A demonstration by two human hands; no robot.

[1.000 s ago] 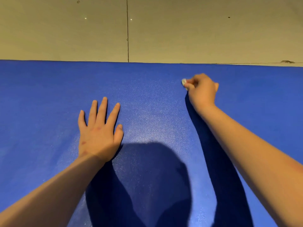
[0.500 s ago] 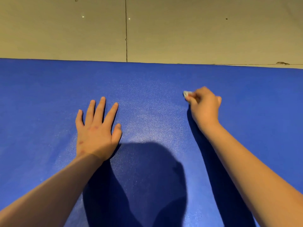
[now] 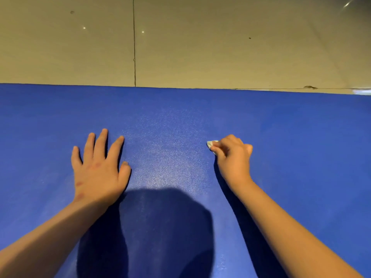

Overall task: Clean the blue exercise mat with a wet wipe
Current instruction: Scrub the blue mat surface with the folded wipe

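The blue exercise mat (image 3: 301,147) fills the lower two thirds of the head view, its far edge running straight across. My left hand (image 3: 100,169) lies flat on the mat at the left, fingers spread and straight. My right hand (image 3: 232,157) sits at centre right with its fingers curled round a small wadded wet wipe (image 3: 211,144), pressing it onto the mat. Only a pale tip of the wipe shows past the fingers. A damp sheen covers the mat between my hands.
Beyond the mat's far edge lies a beige tiled floor (image 3: 200,47) with a dark grout line (image 3: 134,47) running away from me. My head's shadow (image 3: 166,227) falls on the near part of the mat.
My right hand has drawn the wipe toward me across the mat, away from the far edge. My left hand has stayed flat in place.
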